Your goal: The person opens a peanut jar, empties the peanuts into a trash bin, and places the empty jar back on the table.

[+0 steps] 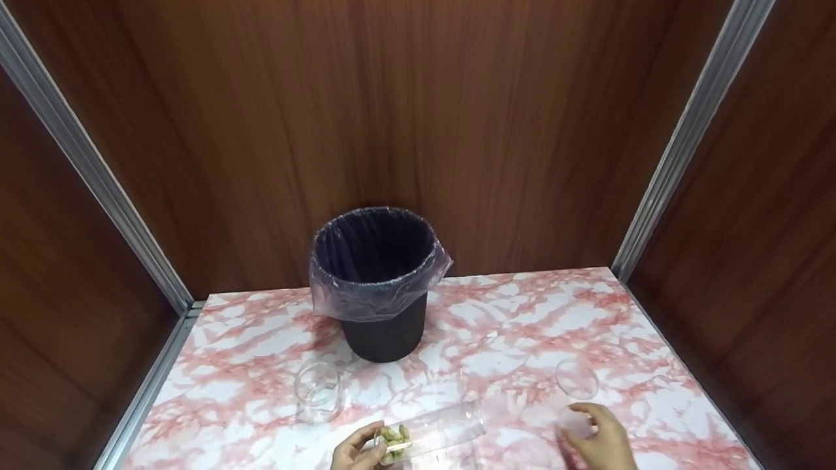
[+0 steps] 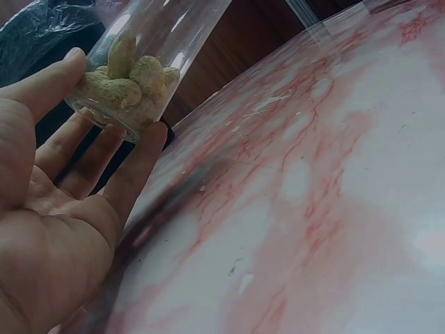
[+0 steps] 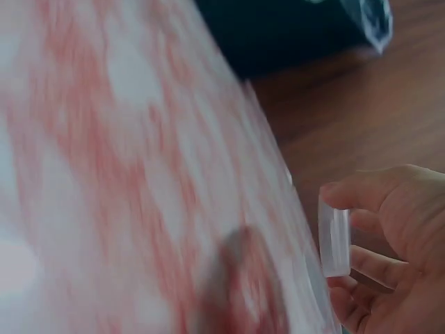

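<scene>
My left hand (image 1: 356,450) grips the base end of a tall clear jar (image 1: 444,427), which is tilted with its far end toward the right. Peanuts in their shells (image 2: 125,80) sit gathered at that base, seen through the wall in the left wrist view. In the right wrist view my right hand (image 3: 396,233) pinches a clear round lid (image 3: 335,240) by its edge between thumb and fingers. The head view has this hand to the right of the jar, apart from it and low over the table.
A second clear jar (image 1: 318,391) stands on the left of the marbled table (image 1: 248,339). Another clear round lid (image 1: 577,380) lies beyond my right hand. Farther back is a black bin (image 1: 385,336) with a bag liner. Wooden panels (image 1: 496,130) enclose the table.
</scene>
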`<control>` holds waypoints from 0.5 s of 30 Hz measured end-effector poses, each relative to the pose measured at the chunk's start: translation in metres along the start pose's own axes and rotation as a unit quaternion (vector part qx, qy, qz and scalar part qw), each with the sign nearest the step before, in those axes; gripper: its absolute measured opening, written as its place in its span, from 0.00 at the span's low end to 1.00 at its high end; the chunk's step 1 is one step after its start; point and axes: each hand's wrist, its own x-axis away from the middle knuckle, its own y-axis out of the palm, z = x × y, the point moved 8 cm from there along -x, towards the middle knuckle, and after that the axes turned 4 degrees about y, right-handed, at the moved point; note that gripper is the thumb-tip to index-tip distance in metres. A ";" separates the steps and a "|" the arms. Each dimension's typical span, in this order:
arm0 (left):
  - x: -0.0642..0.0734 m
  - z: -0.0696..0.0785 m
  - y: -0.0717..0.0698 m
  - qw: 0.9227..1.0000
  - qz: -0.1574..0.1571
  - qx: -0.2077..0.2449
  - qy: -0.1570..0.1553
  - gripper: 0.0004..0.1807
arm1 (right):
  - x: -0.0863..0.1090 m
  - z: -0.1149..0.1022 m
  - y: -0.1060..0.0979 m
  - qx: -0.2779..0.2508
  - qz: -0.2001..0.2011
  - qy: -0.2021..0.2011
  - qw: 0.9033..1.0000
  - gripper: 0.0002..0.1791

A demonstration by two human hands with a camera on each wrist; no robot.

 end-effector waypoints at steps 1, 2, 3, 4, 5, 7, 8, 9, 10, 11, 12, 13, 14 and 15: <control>0.000 0.001 0.000 1.000 0.002 0.001 -0.003 0.37 | -0.002 0.003 -0.004 0.008 0.011 -0.008 1.000 0.22; 0.000 0.001 0.000 1.000 0.003 0.001 -0.005 0.37 | -0.004 0.007 -0.007 0.013 0.017 -0.016 1.000 0.22; 0.001 0.001 -0.001 1.000 0.005 0.002 -0.004 0.37 | -0.006 0.010 -0.010 0.016 0.021 -0.020 0.999 0.21; 0.001 0.000 -0.002 1.000 0.008 0.003 -0.003 0.37 | -0.007 0.014 -0.011 0.020 0.021 -0.020 0.999 0.21; 0.001 0.000 -0.002 1.000 0.010 0.002 0.006 0.36 | -0.009 0.019 -0.012 0.025 0.014 -0.015 0.999 0.21; 0.001 -0.002 -0.004 0.999 0.015 -0.009 0.027 0.32 | -0.010 0.029 -0.012 0.032 -0.011 0.008 0.999 0.21; 0.002 -0.004 -0.006 0.999 0.017 -0.014 0.035 0.30 | -0.011 0.035 -0.011 0.038 -0.025 0.022 0.999 0.21; 0.002 -0.006 -0.007 0.999 0.019 -0.015 0.039 0.28 | -0.011 0.040 -0.009 0.045 -0.039 0.035 0.998 0.22; 0.001 -0.009 -0.008 0.999 0.023 -0.016 0.038 0.26 | -0.010 0.045 -0.008 0.051 -0.052 0.047 0.996 0.23; 0.001 -0.012 -0.010 0.999 0.025 -0.014 0.034 0.24 | -0.010 0.050 -0.007 0.056 -0.062 0.057 0.995 0.24; 0.001 -0.015 -0.011 0.999 0.029 -0.011 0.025 0.23 | -0.009 0.053 -0.007 0.060 -0.070 0.065 0.994 0.24; 0.001 -0.017 -0.012 0.999 0.031 -0.008 0.017 0.23 | -0.009 0.056 -0.006 0.064 -0.077 0.069 0.993 0.24; 0.001 -0.020 -0.013 0.999 0.033 -0.006 0.007 0.23 | -0.009 0.058 -0.006 0.066 -0.081 0.070 0.992 0.24; 0.000 -0.021 -0.013 0.999 0.034 -0.005 0.001 0.24 | -0.009 0.060 -0.005 0.067 -0.085 0.071 0.992 0.24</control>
